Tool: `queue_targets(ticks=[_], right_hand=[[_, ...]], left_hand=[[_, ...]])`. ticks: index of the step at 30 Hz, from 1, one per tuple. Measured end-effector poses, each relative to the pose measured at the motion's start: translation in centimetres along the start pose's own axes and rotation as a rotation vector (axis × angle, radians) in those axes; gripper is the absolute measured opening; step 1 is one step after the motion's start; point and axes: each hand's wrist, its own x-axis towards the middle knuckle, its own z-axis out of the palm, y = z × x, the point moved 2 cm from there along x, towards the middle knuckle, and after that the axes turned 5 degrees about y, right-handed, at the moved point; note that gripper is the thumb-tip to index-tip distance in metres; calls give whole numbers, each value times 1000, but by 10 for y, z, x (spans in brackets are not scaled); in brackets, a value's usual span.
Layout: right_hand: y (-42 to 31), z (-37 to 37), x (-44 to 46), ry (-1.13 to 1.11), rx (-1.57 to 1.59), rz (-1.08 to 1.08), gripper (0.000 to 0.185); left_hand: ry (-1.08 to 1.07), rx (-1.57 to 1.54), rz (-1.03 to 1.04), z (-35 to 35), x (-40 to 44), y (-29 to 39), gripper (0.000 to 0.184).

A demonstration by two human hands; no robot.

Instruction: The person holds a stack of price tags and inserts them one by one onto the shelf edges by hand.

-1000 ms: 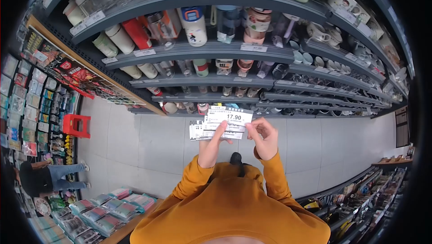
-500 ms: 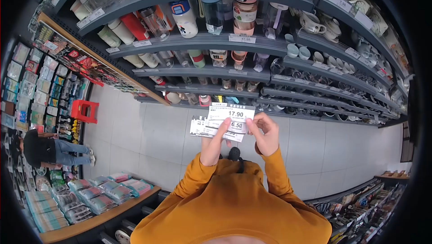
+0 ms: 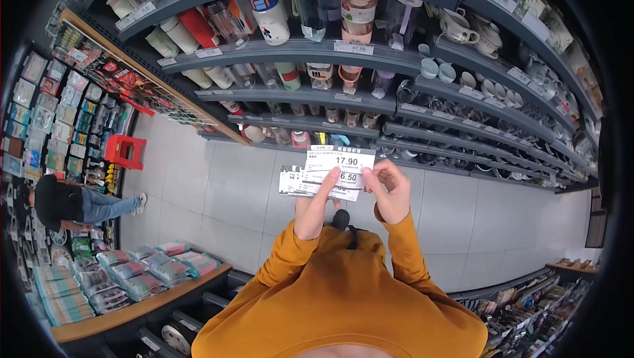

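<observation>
A fanned stack of white price tags (image 3: 323, 158) is held in front of my body, the top one printed 17.90 and one beneath it 6.50. My left hand (image 3: 313, 207) grips the stack from below, its thumb lying across the front; most of its other fingers are hidden behind the tags. At the right edge, my right hand (image 3: 391, 189) pinches the tags between thumb and curled fingers. Beyond them stands a curved shelf unit (image 3: 310, 52) with bottles and cups, including a white bottle with a blue lid (image 3: 269, 18) and a pink-lidded jar (image 3: 358, 14).
A person (image 3: 59, 203) in a black top stands at the left beside racks of packaged goods. Nearby is a red stool (image 3: 124, 152). Packaged bundles (image 3: 135, 271) lie on a wood-edged display at the lower left. Grey floor tiles (image 3: 449, 216) lie between the shelves.
My view has shifted slightly. Both hands still hold the tags, with the lower ones a little more covered. The person at the left has shifted their legs.
</observation>
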Motion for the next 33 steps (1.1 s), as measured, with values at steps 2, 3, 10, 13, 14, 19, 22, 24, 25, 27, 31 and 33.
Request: queue_targets(ticks=[2, 3, 10, 13, 14, 19, 22, 24, 25, 27, 31, 33], right_hand=[[0, -3, -1, -1, 7, -9, 13], [1, -4, -1, -1, 10, -14, 13], [2, -13, -6, 13, -17, 9, 13], [4, -16, -7, 20, -6, 12, 13], [4, -17, -7, 22, -1, 13, 13], [4, -20, -7, 26, -13, 13, 13], [3, -22, -6, 20, -13, 15, 12], [3, -23, -6, 16, -14, 18, 12], [3, -23, -5, 14, -16, 14, 12], [4, -24, -5, 10, -19, 9, 12], [3, -27, -4, 18, -11, 15, 12], [3, -29, -4, 19, -13, 15, 12]], left_hand=[[-5, 20, -12, 3, -2, 0, 24], [-8, 17, -12, 4, -2, -1, 24], [16, -26, -4, 9, -5, -9, 20], [16, -26, -20, 11, -5, -10, 20], [14, -21, -27, 12, -5, -10, 21], [22, -31, -34, 14, -4, -13, 21], [20, -31, -30, 15, -5, -13, 21], [17, -37, -30, 16, -4, -14, 21], [15, -39, -29, 16, -4, -14, 21], [12, -41, -29, 17, -3, -15, 21], [6, -48, -32, 19, -2, -17, 21], [4, -46, -34, 21, -2, -17, 21]])
